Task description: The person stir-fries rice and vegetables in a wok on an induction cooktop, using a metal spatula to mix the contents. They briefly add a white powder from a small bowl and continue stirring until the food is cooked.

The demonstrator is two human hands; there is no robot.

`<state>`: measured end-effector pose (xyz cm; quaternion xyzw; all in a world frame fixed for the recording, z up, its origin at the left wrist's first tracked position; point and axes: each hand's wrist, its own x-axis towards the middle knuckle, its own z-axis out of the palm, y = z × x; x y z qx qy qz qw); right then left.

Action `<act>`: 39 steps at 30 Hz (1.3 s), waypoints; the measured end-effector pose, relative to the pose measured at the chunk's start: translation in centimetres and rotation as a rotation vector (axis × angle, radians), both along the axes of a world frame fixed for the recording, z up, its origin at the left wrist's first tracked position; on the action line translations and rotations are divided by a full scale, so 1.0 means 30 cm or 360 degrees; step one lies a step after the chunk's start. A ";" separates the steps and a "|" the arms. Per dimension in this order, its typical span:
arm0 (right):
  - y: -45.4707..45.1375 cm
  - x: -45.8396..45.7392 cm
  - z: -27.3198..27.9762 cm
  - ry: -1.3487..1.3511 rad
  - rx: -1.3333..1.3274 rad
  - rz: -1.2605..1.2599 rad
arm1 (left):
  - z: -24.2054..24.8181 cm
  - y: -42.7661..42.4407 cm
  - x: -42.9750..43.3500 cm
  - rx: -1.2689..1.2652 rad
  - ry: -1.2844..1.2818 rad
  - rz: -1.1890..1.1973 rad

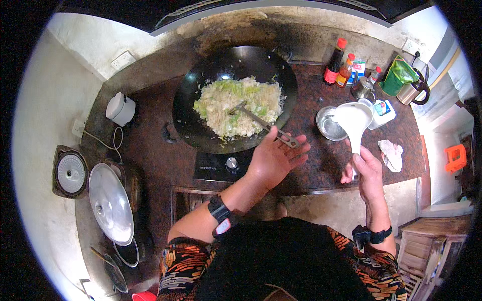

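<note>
A black wok (235,56) holds a heap of pale, rice-like food with green shredded vegetable (241,103). A metal spatula (260,119) stands with its blade in the food, and its handle slants toward me. My left hand (273,158) is palm up with fingers spread, the handle's end lying across the fingers without a closed grip. My right hand (365,165) grips the handle of a white ladle (354,118). The ladle's bowl hangs partly over a steel bowl (325,126); its contents are too bright to make out.
An induction cooker (211,167) sits under the wok. Sauce bottles (333,64), a green bag (399,77), an electric kettle (412,90) and a white tub (382,114) line the right back. A crumpled cloth (391,155) lies right. A large metal lid (111,203) is at left.
</note>
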<state>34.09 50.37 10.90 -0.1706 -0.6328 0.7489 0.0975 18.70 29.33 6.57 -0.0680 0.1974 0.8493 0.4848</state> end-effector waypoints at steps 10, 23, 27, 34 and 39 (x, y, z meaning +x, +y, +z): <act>-0.001 -0.157 0.097 -0.0015 0.0753 0.0287 | 0.111 -0.462 -0.217 -0.0514 -0.0046 0.0145; -0.367 -0.654 0.044 0.0345 0.2805 0.0648 | 0.234 -0.741 -0.011 -0.0883 0.0529 0.0184; -0.436 -0.803 0.060 0.0265 0.2776 0.0620 | 0.202 -0.764 0.030 -0.0965 0.0606 0.0124; -0.481 -0.759 0.080 0.0472 0.2854 0.0655 | 0.169 -0.812 0.038 -0.1274 0.0824 0.0180; -0.479 -0.798 0.062 0.0469 0.2861 0.0285 | 0.157 -0.821 0.065 -0.1486 0.1138 0.0132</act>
